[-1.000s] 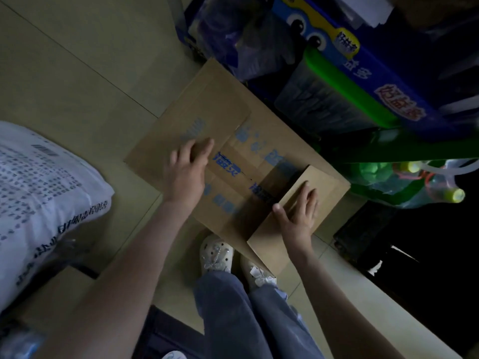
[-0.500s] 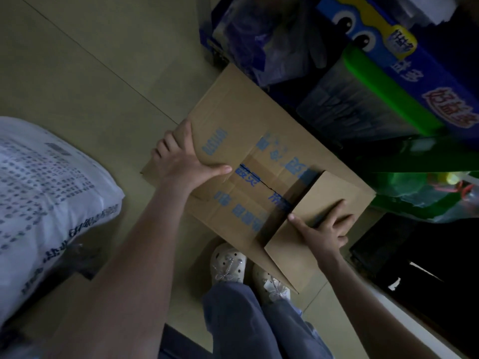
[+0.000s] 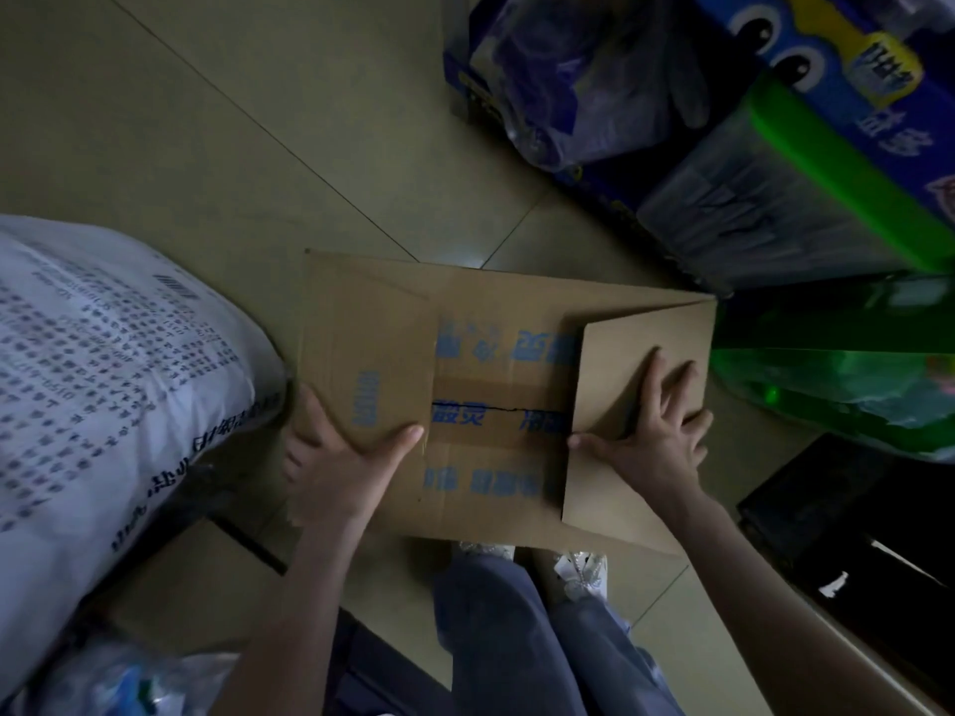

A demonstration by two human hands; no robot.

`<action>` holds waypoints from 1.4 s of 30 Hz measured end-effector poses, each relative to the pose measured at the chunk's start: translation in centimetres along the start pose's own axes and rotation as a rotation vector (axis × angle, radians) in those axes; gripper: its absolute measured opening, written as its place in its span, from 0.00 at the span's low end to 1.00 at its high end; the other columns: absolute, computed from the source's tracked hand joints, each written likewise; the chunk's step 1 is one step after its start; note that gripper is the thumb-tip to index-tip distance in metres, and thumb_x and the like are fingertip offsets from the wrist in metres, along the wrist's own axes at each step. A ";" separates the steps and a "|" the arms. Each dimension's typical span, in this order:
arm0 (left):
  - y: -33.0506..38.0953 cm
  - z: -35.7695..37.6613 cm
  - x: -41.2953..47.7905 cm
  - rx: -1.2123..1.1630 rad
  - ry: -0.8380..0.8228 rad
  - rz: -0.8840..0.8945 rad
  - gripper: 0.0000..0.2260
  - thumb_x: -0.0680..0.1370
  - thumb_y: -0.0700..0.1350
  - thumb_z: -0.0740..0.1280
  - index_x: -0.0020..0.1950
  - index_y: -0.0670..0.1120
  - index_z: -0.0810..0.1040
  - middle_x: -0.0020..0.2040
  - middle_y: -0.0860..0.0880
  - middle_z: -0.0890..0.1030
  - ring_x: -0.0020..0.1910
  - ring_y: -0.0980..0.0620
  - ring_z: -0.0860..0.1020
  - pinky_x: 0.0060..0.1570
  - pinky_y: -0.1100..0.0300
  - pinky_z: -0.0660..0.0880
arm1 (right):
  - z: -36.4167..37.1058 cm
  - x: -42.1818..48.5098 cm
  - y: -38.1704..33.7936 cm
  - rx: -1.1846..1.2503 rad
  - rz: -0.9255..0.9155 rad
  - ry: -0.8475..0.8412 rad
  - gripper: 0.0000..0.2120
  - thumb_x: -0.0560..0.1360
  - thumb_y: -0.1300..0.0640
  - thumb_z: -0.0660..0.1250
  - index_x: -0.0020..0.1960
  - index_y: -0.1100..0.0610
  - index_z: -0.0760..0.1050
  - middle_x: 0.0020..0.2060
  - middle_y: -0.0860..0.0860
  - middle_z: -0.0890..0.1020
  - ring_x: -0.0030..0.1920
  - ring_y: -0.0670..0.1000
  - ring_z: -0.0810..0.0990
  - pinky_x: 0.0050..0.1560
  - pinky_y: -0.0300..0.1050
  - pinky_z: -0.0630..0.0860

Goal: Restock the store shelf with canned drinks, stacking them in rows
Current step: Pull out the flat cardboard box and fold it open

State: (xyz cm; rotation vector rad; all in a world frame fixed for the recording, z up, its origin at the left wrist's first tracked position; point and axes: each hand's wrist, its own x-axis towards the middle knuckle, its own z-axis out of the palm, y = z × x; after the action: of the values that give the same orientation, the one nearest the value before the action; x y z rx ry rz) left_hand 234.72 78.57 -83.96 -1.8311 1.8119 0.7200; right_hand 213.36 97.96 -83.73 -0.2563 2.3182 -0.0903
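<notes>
Since half a second ago the cardboard box [image 3: 496, 312] has swung round from its slant, and its long edges now run nearly level across our view; both our hands have gone round with it. Our left fingers [image 3: 295, 454] curl under the box's 9 o'clock edge while the thumb lies flat on top of the left flap, so our left hand [image 3: 341, 457] grips that flap between them. Our right fingers [image 3: 652, 372] are straight and spread, pressed flat on the right flap, which seems to stand a little off the box top. The thumb reaches to that flap's inner edge. Our right hand [image 3: 653, 436] holds nothing and only presses.

The box sits at the centre of the view, brown with blue print and a slit seam along its middle. Its 6 o'clock edge covers the toes of our white shoes [image 3: 581, 573], with our jeans [image 3: 517, 643] below them. We cannot tell whether it rests on the tiled floor [image 3: 206, 121] or hangs just clear of it.

At 9 o'clock a white printed sack [image 3: 103, 385] lies just beside our left hand. Towards 1 o'clock stand a plastic-wrapped pack [image 3: 568, 69], a clear crate with a green lid [image 3: 765, 209] and a blue carton with cartoon eyes [image 3: 847, 59]. At 3 o'clock a green plastic pack [image 3: 837, 395] lies near the box's right corner.
</notes>
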 end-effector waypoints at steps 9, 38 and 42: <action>1.1 -1.4 0.8 0.097 -0.045 0.335 0.49 0.61 0.80 0.52 0.75 0.63 0.36 0.77 0.43 0.36 0.75 0.39 0.41 0.72 0.38 0.47 | -0.4 0.5 0.8 0.208 0.009 0.044 0.65 0.57 0.37 0.78 0.76 0.44 0.34 0.76 0.47 0.38 0.75 0.63 0.45 0.71 0.65 0.51; 5.3 -6.5 8.3 0.415 0.114 1.039 0.46 0.63 0.75 0.57 0.69 0.44 0.66 0.63 0.39 0.70 0.64 0.38 0.67 0.69 0.43 0.58 | -3.3 5.5 -6.8 -0.068 -0.610 0.184 0.36 0.67 0.32 0.62 0.66 0.55 0.70 0.66 0.59 0.70 0.70 0.59 0.62 0.70 0.58 0.51; 5.8 -6.3 8.6 0.407 0.163 1.001 0.44 0.62 0.75 0.60 0.62 0.41 0.71 0.55 0.43 0.71 0.53 0.44 0.69 0.56 0.51 0.68 | -2.4 6.3 -9.2 0.114 -0.587 0.443 0.24 0.79 0.49 0.52 0.39 0.65 0.75 0.39 0.65 0.78 0.46 0.64 0.75 0.53 0.52 0.64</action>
State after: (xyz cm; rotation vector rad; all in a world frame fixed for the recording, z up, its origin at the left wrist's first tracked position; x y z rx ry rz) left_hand 229.11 67.77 -84.62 -0.6626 2.7244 0.4450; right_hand 208.86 87.62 -85.22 -0.9307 2.5800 -0.6234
